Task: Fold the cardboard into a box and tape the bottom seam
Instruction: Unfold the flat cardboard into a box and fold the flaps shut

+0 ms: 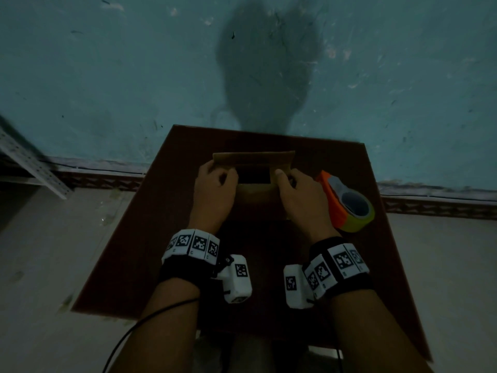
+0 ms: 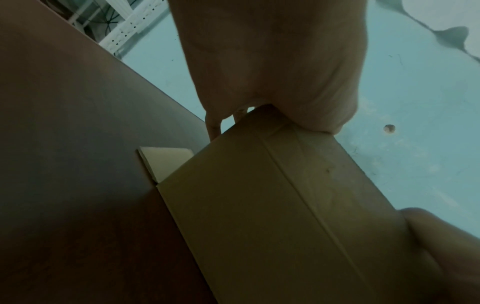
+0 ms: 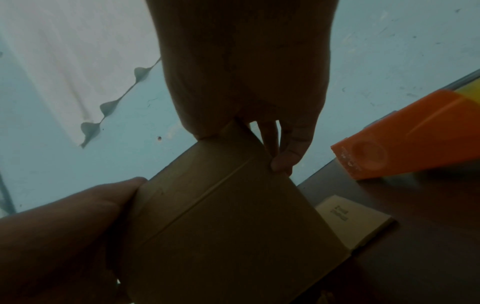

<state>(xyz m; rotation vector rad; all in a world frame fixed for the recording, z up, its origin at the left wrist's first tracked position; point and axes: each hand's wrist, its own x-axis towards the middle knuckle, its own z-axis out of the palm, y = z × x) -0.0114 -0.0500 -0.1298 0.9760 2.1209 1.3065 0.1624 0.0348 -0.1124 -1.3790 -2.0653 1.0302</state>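
Observation:
A small brown cardboard box (image 1: pixel 252 160) stands on the dark red table (image 1: pixel 150 238), its open top showing a dark hollow. My left hand (image 1: pixel 215 181) grips the box's left end, fingers curled over the top edge. My right hand (image 1: pixel 293 184) grips the right end the same way, thumb on the near flap. In the left wrist view the near box wall (image 2: pixel 246 216) fills the middle, with a lower flap (image 2: pixel 166 160) splayed on the table. In the right wrist view the box wall (image 3: pixel 221 216) sits under my fingers (image 3: pixel 288 148), with another flap (image 3: pixel 353 220) lying flat.
An orange tape dispenser (image 1: pixel 347 203) with a yellow-green roll lies on the table just right of my right hand, and shows as an orange body (image 3: pixel 405 135) in the right wrist view. A teal wall stands behind the table. A white metal rack (image 1: pixel 29 162) is at the far left.

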